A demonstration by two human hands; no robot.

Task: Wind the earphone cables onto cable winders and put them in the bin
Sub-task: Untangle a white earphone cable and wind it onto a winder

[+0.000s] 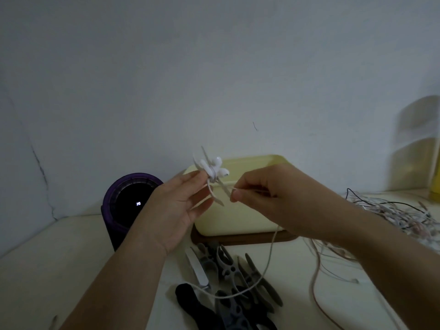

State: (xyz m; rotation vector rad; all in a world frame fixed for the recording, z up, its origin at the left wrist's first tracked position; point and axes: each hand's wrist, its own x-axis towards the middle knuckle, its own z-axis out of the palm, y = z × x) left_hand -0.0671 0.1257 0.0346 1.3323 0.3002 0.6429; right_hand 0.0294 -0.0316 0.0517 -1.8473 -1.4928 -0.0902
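My left hand (177, 206) holds a pale cable winder (210, 179) by its middle, in front of the yellow bin (240, 217). Two white earbuds (217, 166) stick out at the winder's top. My right hand (264, 189) pinches the white earphone cable (269, 265) just right of the winder. From there the cable hangs down in a loop over the spare winders and ends near the table's front.
Several grey and black cable winders (235, 279) lie on the table below the bin. A tangle of earphone cables (395, 217) is piled at the right. A dark purple cylinder (128, 206) with a lit display stands left of the bin. The bin rests on a brown tray (240, 239).
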